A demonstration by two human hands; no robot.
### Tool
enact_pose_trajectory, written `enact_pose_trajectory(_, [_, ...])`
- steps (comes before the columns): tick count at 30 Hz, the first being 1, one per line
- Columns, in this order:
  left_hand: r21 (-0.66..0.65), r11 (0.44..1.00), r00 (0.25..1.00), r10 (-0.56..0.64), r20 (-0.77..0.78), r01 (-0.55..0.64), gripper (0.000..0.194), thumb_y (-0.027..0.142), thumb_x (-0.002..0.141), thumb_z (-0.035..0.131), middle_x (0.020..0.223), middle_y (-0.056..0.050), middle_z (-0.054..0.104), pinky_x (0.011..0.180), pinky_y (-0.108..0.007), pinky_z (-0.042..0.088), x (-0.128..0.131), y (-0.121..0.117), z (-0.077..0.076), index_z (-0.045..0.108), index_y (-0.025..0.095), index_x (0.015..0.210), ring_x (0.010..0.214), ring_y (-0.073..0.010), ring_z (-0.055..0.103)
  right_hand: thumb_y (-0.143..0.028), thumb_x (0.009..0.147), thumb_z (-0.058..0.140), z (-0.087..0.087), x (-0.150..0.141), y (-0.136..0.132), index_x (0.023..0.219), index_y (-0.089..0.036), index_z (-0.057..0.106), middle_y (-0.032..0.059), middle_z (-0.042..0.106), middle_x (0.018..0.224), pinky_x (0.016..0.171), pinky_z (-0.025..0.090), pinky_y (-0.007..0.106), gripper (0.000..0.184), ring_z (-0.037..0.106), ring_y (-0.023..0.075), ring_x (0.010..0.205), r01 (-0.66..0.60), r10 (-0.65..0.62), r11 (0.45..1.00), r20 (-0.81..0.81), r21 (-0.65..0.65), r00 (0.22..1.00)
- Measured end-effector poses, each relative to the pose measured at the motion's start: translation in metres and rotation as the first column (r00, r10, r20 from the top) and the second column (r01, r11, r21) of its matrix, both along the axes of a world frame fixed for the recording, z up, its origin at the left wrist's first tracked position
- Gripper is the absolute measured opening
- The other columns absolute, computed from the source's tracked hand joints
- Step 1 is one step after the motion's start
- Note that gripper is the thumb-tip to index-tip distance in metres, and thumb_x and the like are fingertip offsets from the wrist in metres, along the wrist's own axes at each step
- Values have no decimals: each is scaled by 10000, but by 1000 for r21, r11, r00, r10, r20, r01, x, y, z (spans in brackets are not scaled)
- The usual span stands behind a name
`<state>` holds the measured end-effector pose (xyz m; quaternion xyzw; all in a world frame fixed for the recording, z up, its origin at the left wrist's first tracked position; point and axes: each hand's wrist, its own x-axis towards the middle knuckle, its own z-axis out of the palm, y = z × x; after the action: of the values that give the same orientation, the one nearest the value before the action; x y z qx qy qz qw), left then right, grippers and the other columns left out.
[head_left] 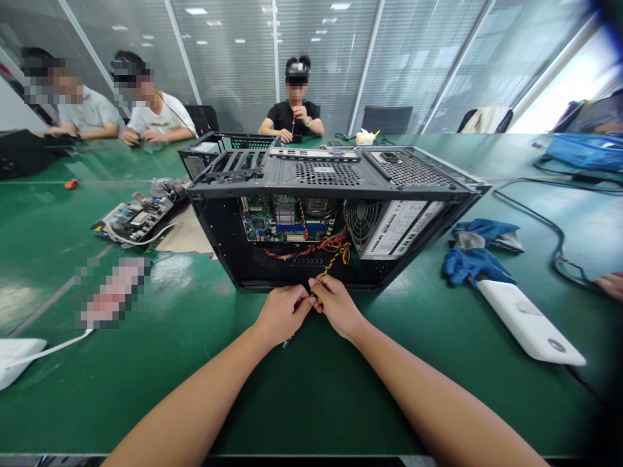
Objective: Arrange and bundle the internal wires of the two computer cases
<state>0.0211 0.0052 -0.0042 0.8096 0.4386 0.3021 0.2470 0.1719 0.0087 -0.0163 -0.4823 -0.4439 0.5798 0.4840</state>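
An open black computer case (331, 178) lies on its side on the green table (311, 389), showing a motherboard (287, 220), a power supply (394, 227) and a bundle of red, yellow and black wires (324, 250). My left hand (282, 314) and my right hand (335, 305) meet just in front of the case's lower edge. Both are closed in a pinch on the end of a yellow-and-black twisted cable (333, 259) that runs out of the case. A thin dark tip pokes out below my left hand; what it is I cannot make out.
Blue gloves (474, 250) and a white device (528, 321) lie to the right. A loose circuit board (134, 217) lies to the left, another case (214, 149) behind. Cables (555, 240) trail at right. Three people sit at the far side. Another person's fingers (610, 284) show at the right edge.
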Motion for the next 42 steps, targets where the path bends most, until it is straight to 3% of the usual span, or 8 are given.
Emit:
enact_pose_trajectory(23, [-40, 999, 1000, -2, -21, 1, 196, 246, 927, 553, 672, 11, 648, 570, -235, 325, 0, -1, -2, 637, 173, 765, 564, -105, 523, -559, 775, 687, -2, -1, -1, 700, -208, 465, -74, 435, 523, 475, 325, 247, 422, 417, 86, 475, -7, 7, 1000, 7, -1, 1000])
enact_pose_trajectory(42, [-74, 997, 999, -28, -46, 25, 189, 236, 940, 525, 766, -6, 704, 623, -243, 391, 1, -2, -1, 653, 181, 812, 657, -132, 611, -549, 780, 684, -2, 0, 0, 700, -201, 467, -78, 428, 532, 474, 313, 236, 418, 404, 72, 478, -19, 19, 1000, -2, 1, 1000])
